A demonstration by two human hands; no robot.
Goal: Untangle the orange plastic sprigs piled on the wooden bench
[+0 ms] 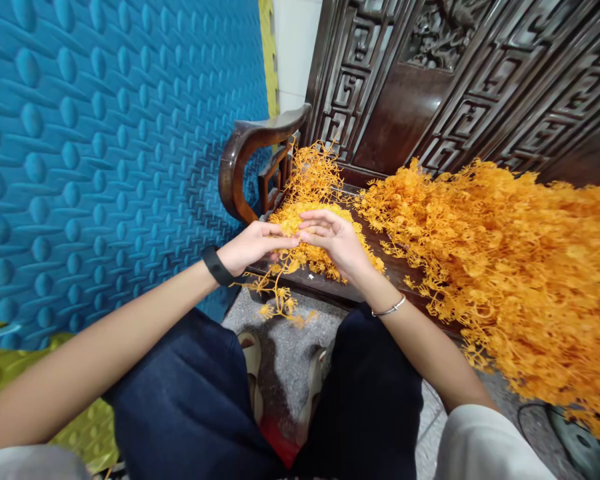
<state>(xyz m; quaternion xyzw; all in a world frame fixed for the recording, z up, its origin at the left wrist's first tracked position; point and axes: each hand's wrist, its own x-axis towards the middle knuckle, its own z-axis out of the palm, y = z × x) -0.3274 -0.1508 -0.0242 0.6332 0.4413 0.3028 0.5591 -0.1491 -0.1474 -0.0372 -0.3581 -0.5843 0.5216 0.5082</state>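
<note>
My left hand (253, 247), with a black band at the wrist, is closed on an orange plastic sprig (280, 293). The sprig's thin branching stems and small flower-like heads hang below the fingers, past the bench edge. My right hand (337, 243), wearing a silver bangle, meets the left hand's fingertips. Its thumb and fingers pinch at a small yellow-orange flower piece (291, 228); the exact contact is partly hidden. Right behind and under both hands lies a small pile of loose orange pieces (325, 267). Bare branching stems (315, 173) are heaped farther back.
A carved dark wooden bench (395, 127) stands ahead, its curved armrest (235, 167) close to my left hand. A large heap of orange plastic sprigs (530, 267) covers its right side. Blue textured matting (105, 167) rises on the left. A round grey-green base (580, 440) sits lower right.
</note>
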